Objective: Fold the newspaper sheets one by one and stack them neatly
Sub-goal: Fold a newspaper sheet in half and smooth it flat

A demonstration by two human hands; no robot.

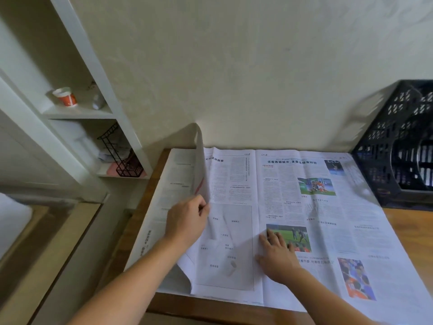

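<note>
Newspaper sheets (304, 207) lie spread wide across the wooden counter (407, 221) in our single head view, reaching from its left edge almost to the black lattice crate (403, 141) against the wall at the right. Our left hand (187, 221) pinches the edge of the top sheet (200, 160) on the left side, fingers curled round the paper, and that leaf stands up nearly vertical, its far corner curling over near the wall. Our right hand (276, 254) rests flat with straight fingers on the page just right of the centre crease (256, 207), beside a green sports photograph (290, 238), holding nothing and pinning the pile down. Further left, another pale leaf (164, 207) hangs over the counter's edge.

We judge the step in hand to be carrying the lifted leaf across to the right, so that this sheet folds along its crease. To do it well we should keep the right palm pressing close to the crease so the sheets beneath do not slide, and bring the paper over in one slow arc. The loose edge wants to meet the far right edge squarely before we flatten the fold. Newsprint is limp and tears easily, so a light pinch serves best.

Off the counter, a white shelf (79, 113) on the left holds a red-and-white cup (65, 97), with a black wire rack (121, 156) below it.
</note>
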